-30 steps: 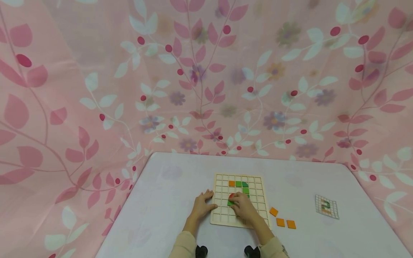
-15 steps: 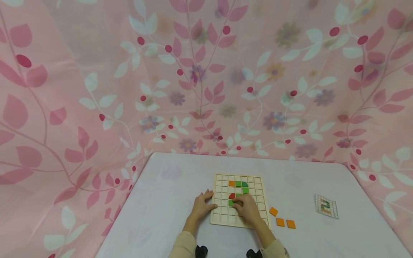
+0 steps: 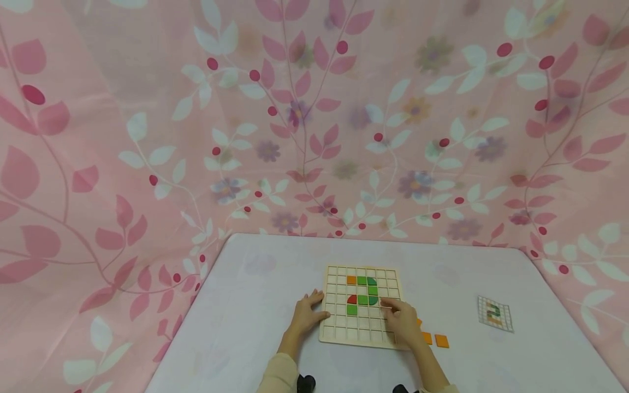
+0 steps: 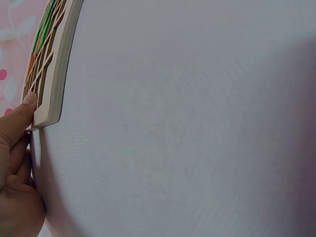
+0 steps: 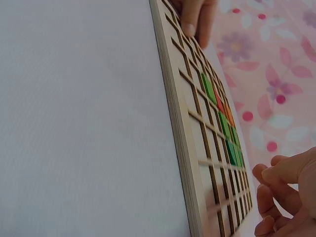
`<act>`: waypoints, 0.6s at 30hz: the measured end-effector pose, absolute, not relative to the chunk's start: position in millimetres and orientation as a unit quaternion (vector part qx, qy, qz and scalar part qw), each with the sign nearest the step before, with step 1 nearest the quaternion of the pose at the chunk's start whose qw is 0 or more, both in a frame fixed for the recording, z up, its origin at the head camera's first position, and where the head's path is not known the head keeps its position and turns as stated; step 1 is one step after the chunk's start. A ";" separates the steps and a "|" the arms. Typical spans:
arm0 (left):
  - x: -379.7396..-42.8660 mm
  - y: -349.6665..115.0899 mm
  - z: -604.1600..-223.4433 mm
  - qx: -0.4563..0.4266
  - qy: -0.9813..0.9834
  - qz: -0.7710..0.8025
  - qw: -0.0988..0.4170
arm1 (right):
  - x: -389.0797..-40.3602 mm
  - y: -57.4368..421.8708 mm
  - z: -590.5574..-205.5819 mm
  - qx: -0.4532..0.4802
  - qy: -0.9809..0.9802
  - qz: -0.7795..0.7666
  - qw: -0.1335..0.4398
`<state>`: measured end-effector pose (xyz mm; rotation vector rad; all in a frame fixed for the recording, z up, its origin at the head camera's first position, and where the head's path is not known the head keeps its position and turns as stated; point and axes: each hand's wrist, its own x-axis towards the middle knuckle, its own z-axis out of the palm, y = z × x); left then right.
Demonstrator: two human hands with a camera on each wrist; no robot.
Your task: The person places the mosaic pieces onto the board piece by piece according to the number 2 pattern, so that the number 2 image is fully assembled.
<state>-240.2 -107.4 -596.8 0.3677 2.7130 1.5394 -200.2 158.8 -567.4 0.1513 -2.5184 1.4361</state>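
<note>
A light wooden grid board (image 3: 361, 345) lies on the white table. In its cells sit an orange square tile (image 3: 351, 280), several green ones, two dark green rounded pieces and a red rounded piece (image 3: 352, 299); together they form a hooked curve. My left hand (image 3: 306, 316) rests at the board's left edge, its fingers spread and the thumb on the rim, as the left wrist view (image 4: 17, 173) also shows. Over the right side of the board hovers my right hand (image 3: 403, 322). Its fingers are loosely bent, with nothing between them in the right wrist view.
Right of the board lie loose orange square tiles (image 3: 441, 341), partly behind the right hand. Farther right is a small grid card (image 3: 495, 314) printed with a figure like a 2. A pink floral curtain (image 3: 314, 136) hangs behind the table.
My right hand has let go of the lower dark green rounded piece area and moved right, uncovering the green tiles in the middle. The left hand has stayed at the board's edge.
</note>
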 end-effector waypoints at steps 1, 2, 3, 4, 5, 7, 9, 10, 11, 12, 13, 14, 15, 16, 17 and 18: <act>-240.0 -107.4 -596.5 0.117 0.864 0.489 0.000 | -197.4 163.8 -567.0 0.053 -0.863 0.485 0.127; -239.8 -107.4 -595.9 0.117 0.864 0.489 0.000 | -194.7 168.6 -567.0 0.054 -0.866 0.479 0.137; -239.7 -107.5 -595.5 0.116 0.865 0.489 0.000 | -192.1 173.2 -567.2 0.053 -0.867 0.474 0.145; -239.6 -107.5 -595.2 0.116 0.864 0.490 0.000 | -189.9 177.6 -567.8 0.052 -0.871 0.464 0.154; -239.5 -107.3 -595.0 0.116 0.864 0.489 0.000 | -187.9 182.0 -568.5 0.051 -0.873 0.457 0.163; -239.6 -107.3 -594.8 0.115 0.864 0.490 0.001 | -183.7 190.1 -569.4 0.050 -0.880 0.439 0.176; -239.6 -107.0 -594.9 0.114 0.863 0.492 0.002 | -180.3 197.5 -570.1 0.044 -0.888 0.418 0.187; -239.6 -106.9 -595.0 0.113 0.863 0.492 0.002 | -178.6 201.3 -570.2 0.038 -0.892 0.408 0.189; -239.5 -106.9 -595.1 0.112 0.862 0.494 0.003 | -176.4 205.1 -569.9 0.032 -0.897 0.400 0.186; -239.6 -106.8 -595.3 0.112 0.861 0.496 0.003 | -174.3 208.9 -569.3 0.024 -0.901 0.394 0.180; -239.3 -106.7 -595.2 0.112 0.860 0.498 0.003 | -172.5 212.8 -569.2 0.018 -0.906 0.384 0.175; -239.3 -106.6 -595.4 0.112 0.860 0.498 0.003 | -170.5 216.6 -569.1 0.012 -0.910 0.379 0.169; -239.4 -106.6 -595.5 0.113 0.860 0.497 0.002 | -168.5 220.4 -569.4 0.009 -0.912 0.376 0.163; -239.3 -106.7 -595.5 0.113 0.860 0.497 0.002 | -166.9 224.1 -570.3 0.007 -0.914 0.372 0.162; -239.2 -106.8 -595.4 0.113 0.860 0.497 0.002 | -165.1 227.8 -571.4 0.008 -0.916 0.367 0.162; -239.1 -107.0 -595.1 0.114 0.862 0.494 0.001 | -163.6 231.2 -572.8 0.009 -0.917 0.362 0.167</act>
